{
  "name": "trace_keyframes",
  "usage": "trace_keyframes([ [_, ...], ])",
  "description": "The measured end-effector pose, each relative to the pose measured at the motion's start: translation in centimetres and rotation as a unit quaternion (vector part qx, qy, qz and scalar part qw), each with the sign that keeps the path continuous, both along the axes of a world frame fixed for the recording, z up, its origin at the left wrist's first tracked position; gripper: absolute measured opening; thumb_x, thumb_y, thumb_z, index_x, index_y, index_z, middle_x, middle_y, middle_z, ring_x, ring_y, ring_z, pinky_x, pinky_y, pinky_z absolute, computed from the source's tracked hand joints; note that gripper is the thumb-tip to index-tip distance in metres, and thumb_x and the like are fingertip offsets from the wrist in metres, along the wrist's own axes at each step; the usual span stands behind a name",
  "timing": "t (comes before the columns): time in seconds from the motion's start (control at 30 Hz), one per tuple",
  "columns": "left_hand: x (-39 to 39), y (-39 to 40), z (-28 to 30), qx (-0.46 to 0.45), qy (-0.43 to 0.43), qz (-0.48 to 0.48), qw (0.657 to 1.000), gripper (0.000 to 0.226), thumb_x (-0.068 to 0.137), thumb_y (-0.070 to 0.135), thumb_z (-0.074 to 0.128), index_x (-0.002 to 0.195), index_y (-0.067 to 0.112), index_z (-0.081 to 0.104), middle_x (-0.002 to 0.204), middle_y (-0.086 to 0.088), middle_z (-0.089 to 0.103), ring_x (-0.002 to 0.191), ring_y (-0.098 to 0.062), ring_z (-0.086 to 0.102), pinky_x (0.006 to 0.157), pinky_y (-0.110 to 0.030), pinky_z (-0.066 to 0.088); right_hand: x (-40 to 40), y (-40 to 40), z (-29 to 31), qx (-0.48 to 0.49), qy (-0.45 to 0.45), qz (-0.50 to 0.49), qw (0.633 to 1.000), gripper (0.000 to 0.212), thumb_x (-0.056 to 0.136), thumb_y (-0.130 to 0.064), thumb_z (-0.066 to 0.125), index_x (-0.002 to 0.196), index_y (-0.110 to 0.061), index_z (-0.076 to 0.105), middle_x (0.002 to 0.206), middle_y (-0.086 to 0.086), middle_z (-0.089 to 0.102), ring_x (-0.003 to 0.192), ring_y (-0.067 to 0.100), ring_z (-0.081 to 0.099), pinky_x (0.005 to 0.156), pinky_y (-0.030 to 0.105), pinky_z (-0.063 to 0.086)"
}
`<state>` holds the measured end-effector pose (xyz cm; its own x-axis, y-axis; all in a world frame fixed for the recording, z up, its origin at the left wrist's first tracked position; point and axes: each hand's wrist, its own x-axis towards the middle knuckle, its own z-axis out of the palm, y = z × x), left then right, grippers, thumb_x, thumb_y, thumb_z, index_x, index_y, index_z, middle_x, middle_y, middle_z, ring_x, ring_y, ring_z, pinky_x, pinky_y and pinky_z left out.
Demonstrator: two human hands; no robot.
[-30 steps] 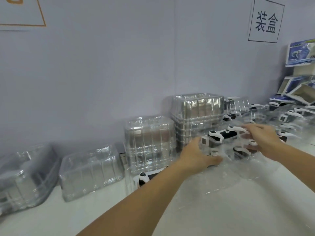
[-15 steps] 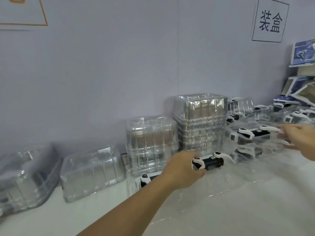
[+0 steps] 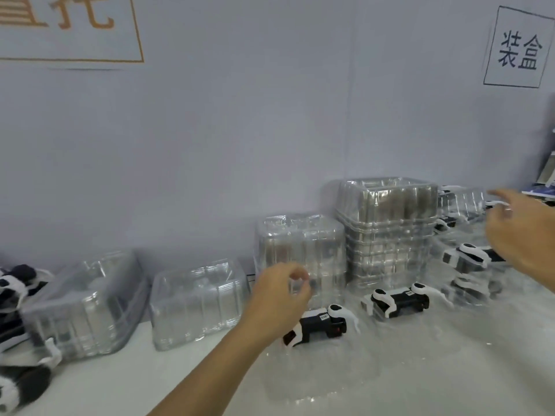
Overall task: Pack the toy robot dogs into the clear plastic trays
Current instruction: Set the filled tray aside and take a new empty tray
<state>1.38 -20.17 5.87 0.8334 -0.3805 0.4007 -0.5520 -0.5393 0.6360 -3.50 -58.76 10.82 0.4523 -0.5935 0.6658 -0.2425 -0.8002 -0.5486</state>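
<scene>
Just below the loosely curled, empty left hand (image 3: 277, 298), a toy robot dog (image 3: 319, 325), right hand (image 3: 524, 232) spread, apart.

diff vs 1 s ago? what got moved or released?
Left hand set its toy dog down by the tray stacks and let go; its grip is now empty. Right hand released the packed tray on the right and lifted away. Tray stacks unchanged.
</scene>
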Motion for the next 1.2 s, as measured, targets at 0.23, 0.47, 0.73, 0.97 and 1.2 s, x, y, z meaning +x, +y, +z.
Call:
trace_keyframes([
  [0.23,-0.5,7.9,-1.8,-0.181,0.039,0.161,0.969,0.026,0.09,0.013,0.065,0.073,0.032,0.066,0.079,0.014,0.068,0.077,0.0,0.062,0.061,-0.004,0.042,1.6,16.5,2.1,-0.196,-0.016,0.234,0.952,0.035,0.09,-0.019,0.049,0.121,-0.013,0.065,0.116,0.008,0.069,0.111,0.028,0.06,0.103,0.041,0.035],
  [0.47,-0.3,15.7,-4.6,-0.276,0.08,0.253,0.924,0.02,0.089,0.003,0.064,0.086,0.021,0.069,0.089,0.005,0.07,0.087,-0.017,0.063,0.065,-0.02,0.044,5.0,32.2,-0.8,-0.251,0.055,0.435,0.863,0.028,0.093,-0.014,0.057,0.119,-0.017,0.068,0.116,-0.002,0.068,0.112,0.019,0.059,0.101,0.038,0.041],
  [0.73,-1.4,20.7,-5.0,-0.267,0.081,0.264,0.923,0.019,0.092,0.005,0.061,0.089,0.023,0.067,0.091,0.008,0.068,0.08,-0.003,0.06,0.058,-0.004,0.041,8.5,43.1,-6.9,-0.266,0.292,0.397,0.829,0.028,0.094,-0.039,0.054,0.121,-0.031,0.053,0.134,-0.008,0.054,0.131,0.02,0.042,0.102,0.041,0.026],
  [0.97,-1.3,21.5,-5.4,-0.262,0.19,0.291,0.9,0.005,0.092,0.017,0.062,0.094,0.021,0.058,0.093,0.002,0.064,0.075,-0.013,0.06,0.057,-0.021,0.042,9.6,45.5,-7.8,-0.129,0.194,0.397,0.888,0.031,0.086,-0.007,0.062,0.105,-0.032,0.062,0.086,-0.017,0.07,0.107,0.008,0.055,0.095,0.035,0.033],
  [1.2,-1.6,20.5,-4.4,-0.388,0.21,0.171,0.881,0.022,0.089,0.037,0.072,0.106,0.024,0.064,0.099,0.012,0.069,0.095,-0.006,0.066,0.085,-0.027,0.055,7.4,47.5,-4.5,0.153,-0.055,0.429,0.889,0.022,0.088,-0.023,0.073,0.08,-0.037,0.058,0.073,-0.012,0.061,0.072,-0.005,0.058,0.062,0.005,0.041],
])
